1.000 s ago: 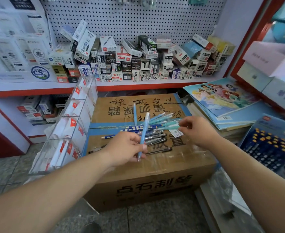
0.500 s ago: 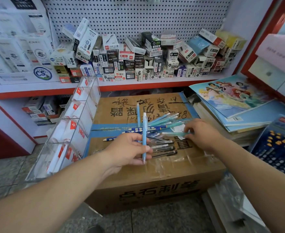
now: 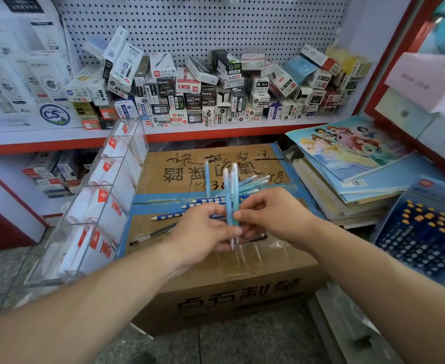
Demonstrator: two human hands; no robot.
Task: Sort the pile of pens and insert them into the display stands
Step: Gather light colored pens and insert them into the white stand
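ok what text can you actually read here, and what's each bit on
"CS": round sticker, left shelf.
"AIHAO 1389": black box on shelf.
"2081": small box, shelf front.
"0.5": tilted white box.
"点石制笔": carton front.
Handwriting on carton top and all other labels: too blurred or small to read.

pens on box; display stand left of it

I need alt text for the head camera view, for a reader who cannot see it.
The left hand and right hand hold light-blue pens upright over a cardboard box bearing a pile of pens. A clear display stand sits at its left.
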